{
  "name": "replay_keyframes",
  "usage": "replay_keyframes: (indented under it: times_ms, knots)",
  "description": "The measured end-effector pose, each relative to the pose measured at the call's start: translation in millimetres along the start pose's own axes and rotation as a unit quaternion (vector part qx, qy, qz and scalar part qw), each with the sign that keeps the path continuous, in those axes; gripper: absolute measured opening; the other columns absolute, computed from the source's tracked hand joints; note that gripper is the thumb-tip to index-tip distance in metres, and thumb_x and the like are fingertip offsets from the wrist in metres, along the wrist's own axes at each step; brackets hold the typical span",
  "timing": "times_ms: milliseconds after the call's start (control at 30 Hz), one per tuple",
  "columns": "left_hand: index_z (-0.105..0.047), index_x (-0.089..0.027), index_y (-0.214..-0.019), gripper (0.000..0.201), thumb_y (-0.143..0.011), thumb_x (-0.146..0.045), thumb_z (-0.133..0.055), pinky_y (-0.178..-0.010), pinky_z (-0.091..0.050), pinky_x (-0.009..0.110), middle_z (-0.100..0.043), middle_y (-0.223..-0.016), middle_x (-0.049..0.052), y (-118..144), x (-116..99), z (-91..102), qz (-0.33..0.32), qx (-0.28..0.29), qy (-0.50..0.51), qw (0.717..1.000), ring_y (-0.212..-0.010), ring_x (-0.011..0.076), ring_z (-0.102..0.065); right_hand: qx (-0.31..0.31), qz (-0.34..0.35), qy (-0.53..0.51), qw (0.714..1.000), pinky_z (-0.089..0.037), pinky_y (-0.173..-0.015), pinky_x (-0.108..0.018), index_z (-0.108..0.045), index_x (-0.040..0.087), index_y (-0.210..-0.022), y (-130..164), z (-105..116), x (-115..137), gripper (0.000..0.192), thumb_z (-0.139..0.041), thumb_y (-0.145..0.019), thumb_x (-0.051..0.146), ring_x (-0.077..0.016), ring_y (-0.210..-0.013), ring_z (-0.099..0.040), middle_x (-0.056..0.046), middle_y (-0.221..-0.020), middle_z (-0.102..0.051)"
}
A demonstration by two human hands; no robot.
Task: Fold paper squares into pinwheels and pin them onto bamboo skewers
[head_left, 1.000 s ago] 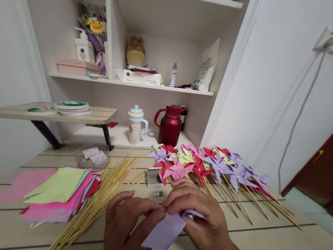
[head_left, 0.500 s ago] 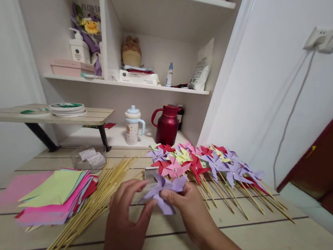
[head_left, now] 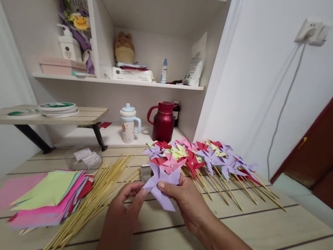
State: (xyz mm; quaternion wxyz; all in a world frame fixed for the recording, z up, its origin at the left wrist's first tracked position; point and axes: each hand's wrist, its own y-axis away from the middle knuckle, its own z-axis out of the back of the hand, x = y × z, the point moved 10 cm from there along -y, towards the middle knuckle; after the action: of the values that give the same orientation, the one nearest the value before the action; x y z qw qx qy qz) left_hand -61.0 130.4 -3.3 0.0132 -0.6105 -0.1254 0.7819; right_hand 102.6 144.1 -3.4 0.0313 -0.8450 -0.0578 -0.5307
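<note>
A purple paper pinwheel (head_left: 165,177) is held up over the table in front of me. My right hand (head_left: 186,199) grips it at the centre, thumb on top and fingers behind. At its left blade, my left hand (head_left: 129,201) pinches the paper between thumb and forefinger. Whether a stick is behind the pinwheel is hidden. Just behind it lies a small grey box-like item (head_left: 145,173), partly covered. Finished pinwheels on sticks (head_left: 211,158) in red, pink, purple and yellow lie in a heap at the back right.
Thin wooden sticks (head_left: 91,200) lie left of my hands, beside a stack of coloured paper sheets (head_left: 47,191). A clear container (head_left: 86,158) with white packets, a tumbler (head_left: 129,124) and a red thermos jug (head_left: 163,120) stand behind. A small raised table (head_left: 92,114) is at left.
My left hand has closed from a spread pose onto the pinwheel's left blade. The pinwheel is turned to face me more. The view has shifted slightly to the right.
</note>
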Motion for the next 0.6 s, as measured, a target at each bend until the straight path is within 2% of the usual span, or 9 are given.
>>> replay_keyframes:
  times_ms: [100, 200, 267, 300, 333, 400, 467, 533, 600]
  knots:
    - [-0.071, -0.019, -0.088, 0.035, -0.069, -0.049, -0.070, -0.086, -0.050, 0.045, -0.072, -0.094, 0.008, -2, -2, 4.2, -0.034, -0.027, -0.019, 0.999, -0.091, 0.0276, -0.066, -0.007, 0.006, 0.042, 0.999, -0.051, -0.062, -0.027, -0.073, 0.013, -0.080, -1, 1, 2, 0.030, -0.085, -0.055, 0.024, -0.0163, -0.063, -0.065, -0.005, -0.075, -0.074]
    - [-0.072, -0.019, -0.090, 0.036, -0.067, -0.046, -0.073, -0.087, -0.050, 0.043, -0.071, -0.096, 0.009, -3, -1, 4.1, -0.042, -0.026, -0.025, 0.998, -0.095, 0.0280, -0.065, -0.004, 0.028, 0.116, 0.993, -0.050, -0.058, -0.027, -0.071, 0.014, -0.079, -1, 1, 5, 0.027, -0.082, -0.060, 0.029, -0.0161, -0.061, -0.064, -0.004, -0.073, -0.073]
    - [-0.072, -0.019, -0.093, 0.035, -0.072, -0.047, -0.069, -0.087, -0.050, 0.042, -0.071, -0.098, 0.008, -1, -2, 5.2, -0.042, -0.024, -0.020, 0.999, -0.097, 0.0277, -0.065, -0.019, 0.091, 0.212, 0.973, -0.049, -0.057, -0.028, -0.069, 0.015, -0.074, 1, 3, 18, 0.020, -0.078, -0.066, 0.031, -0.0169, -0.059, -0.063, -0.004, -0.069, -0.072]
    - [-0.071, -0.019, -0.094, 0.034, -0.076, -0.047, -0.066, -0.087, -0.050, 0.041, -0.071, -0.099, 0.008, 0, -5, 7.4, -0.046, -0.028, -0.018, 0.998, -0.099, 0.0273, -0.065, -0.026, 0.153, 0.272, 0.950, -0.050, -0.059, -0.030, -0.068, 0.016, -0.072, 6, 1, 31, 0.015, -0.075, -0.069, 0.030, -0.0178, -0.060, -0.063, -0.003, -0.068, -0.072]
    - [-0.071, -0.019, -0.096, 0.033, -0.080, -0.047, -0.061, -0.088, -0.049, 0.041, -0.071, -0.100, 0.008, 1, -9, 11.3, -0.054, -0.038, -0.018, 0.998, -0.100, 0.0265, -0.064, -0.030, 0.235, 0.333, 0.913, -0.050, -0.065, -0.034, -0.068, 0.018, -0.071, 14, -5, 47, 0.011, -0.073, -0.073, 0.027, -0.0188, -0.063, -0.064, -0.003, -0.069, -0.072]
    - [-0.070, -0.020, -0.098, 0.033, -0.088, -0.045, -0.051, -0.091, -0.047, 0.038, -0.070, -0.103, 0.007, 5, -19, 23.5, -0.083, -0.077, -0.027, 0.993, -0.101, 0.0244, -0.063, -0.003, 0.419, 0.430, 0.800, -0.046, -0.086, -0.043, -0.068, 0.021, -0.076, 43, -28, 74, 0.006, -0.066, -0.078, 0.016, -0.0201, -0.072, -0.066, -0.003, -0.076, -0.074]
    - [-0.070, -0.021, -0.096, 0.033, -0.093, -0.042, -0.044, -0.091, -0.046, 0.036, -0.070, -0.102, 0.006, 10, -30, 38.4, -0.119, -0.129, -0.049, 0.983, -0.101, 0.0228, -0.062, 0.034, 0.514, 0.476, 0.713, -0.041, -0.095, -0.047, -0.068, 0.024, -0.089, 66, -45, 81, 0.020, -0.059, -0.080, 0.008, -0.0199, -0.078, -0.068, -0.002, -0.085, -0.075]
    - [-0.069, -0.021, -0.093, 0.033, -0.094, -0.038, -0.041, -0.089, -0.046, 0.035, -0.069, -0.097, 0.005, 14, -40, 51.1, -0.162, -0.175, -0.084, 0.967, -0.098, 0.0219, -0.062, 0.055, 0.548, 0.495, 0.672, -0.040, -0.096, -0.046, -0.066, 0.026, -0.097, 76, -52, 82, 0.028, -0.056, -0.081, 0.005, -0.0196, -0.080, -0.068, -0.002, -0.087, -0.075]
    - [-0.069, -0.021, -0.091, 0.031, -0.095, -0.033, -0.041, -0.087, -0.045, 0.035, -0.068, -0.094, 0.005, 17, -50, 58.6, -0.210, -0.206, -0.128, 0.947, -0.096, 0.0216, -0.061, 0.063, 0.558, 0.500, 0.660, -0.041, -0.094, -0.045, -0.065, 0.026, -0.099, 79, -54, 81, 0.030, -0.054, -0.081, 0.004, -0.0195, -0.079, -0.068, -0.002, -0.086, -0.075]
